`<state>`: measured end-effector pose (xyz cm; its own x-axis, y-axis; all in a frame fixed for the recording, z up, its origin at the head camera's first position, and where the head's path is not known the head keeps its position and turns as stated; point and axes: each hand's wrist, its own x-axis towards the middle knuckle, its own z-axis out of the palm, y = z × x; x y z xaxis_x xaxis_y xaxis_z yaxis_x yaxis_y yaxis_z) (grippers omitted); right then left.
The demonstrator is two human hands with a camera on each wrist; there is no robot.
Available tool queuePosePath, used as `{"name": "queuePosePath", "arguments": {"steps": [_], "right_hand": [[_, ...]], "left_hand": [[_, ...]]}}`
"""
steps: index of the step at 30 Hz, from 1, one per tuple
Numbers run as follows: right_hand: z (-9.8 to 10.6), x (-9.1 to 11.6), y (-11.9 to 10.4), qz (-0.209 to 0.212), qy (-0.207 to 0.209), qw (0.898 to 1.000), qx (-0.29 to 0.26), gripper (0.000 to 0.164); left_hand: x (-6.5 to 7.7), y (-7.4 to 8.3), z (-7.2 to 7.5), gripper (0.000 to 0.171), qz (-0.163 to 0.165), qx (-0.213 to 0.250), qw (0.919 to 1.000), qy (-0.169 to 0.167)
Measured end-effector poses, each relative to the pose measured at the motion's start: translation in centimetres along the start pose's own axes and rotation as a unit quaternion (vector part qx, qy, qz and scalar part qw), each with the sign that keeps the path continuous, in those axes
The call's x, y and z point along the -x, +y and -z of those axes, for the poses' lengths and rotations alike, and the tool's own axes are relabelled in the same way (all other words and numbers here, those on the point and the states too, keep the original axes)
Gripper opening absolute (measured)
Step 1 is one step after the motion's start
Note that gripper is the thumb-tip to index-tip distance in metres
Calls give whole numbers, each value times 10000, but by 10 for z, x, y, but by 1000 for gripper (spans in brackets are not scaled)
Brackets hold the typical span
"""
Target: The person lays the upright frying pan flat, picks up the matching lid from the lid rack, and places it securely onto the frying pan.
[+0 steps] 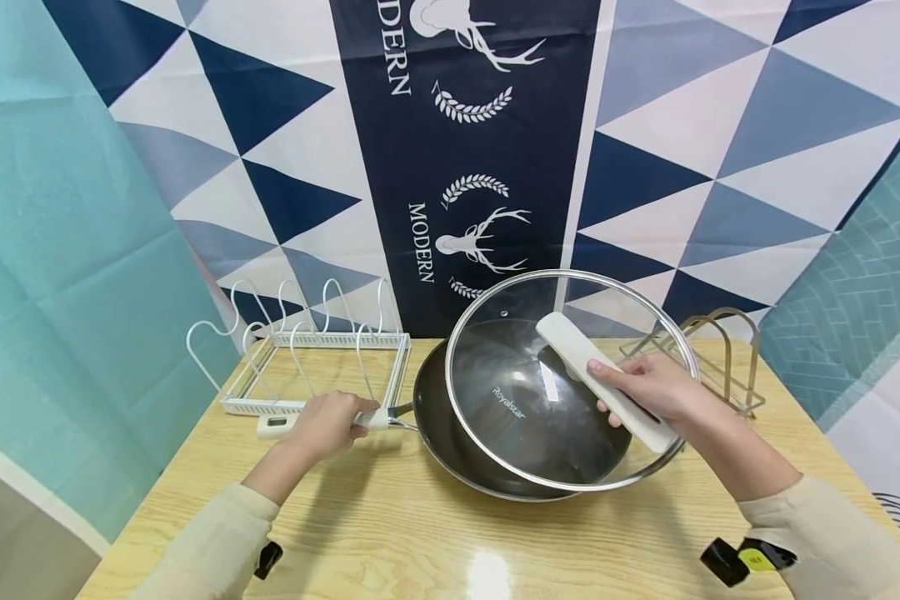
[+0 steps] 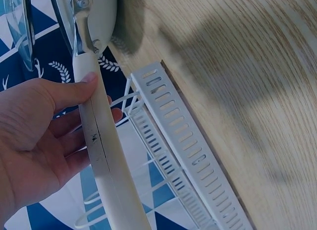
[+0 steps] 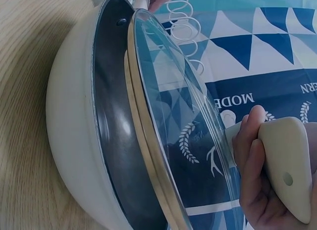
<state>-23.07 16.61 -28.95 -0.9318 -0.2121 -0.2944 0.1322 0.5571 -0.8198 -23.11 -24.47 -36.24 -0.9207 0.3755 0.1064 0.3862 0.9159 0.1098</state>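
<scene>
My left hand (image 1: 328, 425) grips the long white handle (image 2: 90, 116) of a frying pan. The pan (image 1: 437, 417), dark inside and pale outside, stands on the table; its outer wall (image 3: 69, 106) shows in the right wrist view. Above it, shifted to the right, is a clear glass lid (image 1: 487, 442) with a metal rim, marked "Royalstar". My right hand (image 1: 648, 387) holds the lid by its long cream handle (image 1: 570, 340). In the right wrist view a gap lies between the lid's tan-looking edge (image 3: 143, 136) and part of the pan's rim.
A white wire rack (image 1: 408, 367) with upright loops stands left of the pan, close to my left hand. Behind my right hand is a gold wire rack (image 1: 753, 375). The wooden table (image 1: 390, 533) backs onto a patterned cloth (image 1: 292, 208).
</scene>
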Motion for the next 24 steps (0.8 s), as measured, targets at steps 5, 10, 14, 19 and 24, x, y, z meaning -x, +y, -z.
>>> {"name": "queuePosePath", "arguments": {"steps": [5,10,14,19,24], "right_hand": [[-1,-1,-1,-36,2,10000,44,61],[-2,-1,-1,-68,-4,9999,140,61],[-3,-3,-1,-114,-36,9998,167,63],[-3,-5,-1,-94,-72,9998,150,62],[-3,-7,-1,-78,-149,9998,134,59]], "left_hand": [[1,0,-1,34,39,-1,10000,-10],[1,1,0,33,-10,2,10000,45],[1,2,0,32,-32,12,10000,56],[1,1,0,32,-53,-5,10000,46],[0,0,-1,32,-80,-47,9999,57]]}}
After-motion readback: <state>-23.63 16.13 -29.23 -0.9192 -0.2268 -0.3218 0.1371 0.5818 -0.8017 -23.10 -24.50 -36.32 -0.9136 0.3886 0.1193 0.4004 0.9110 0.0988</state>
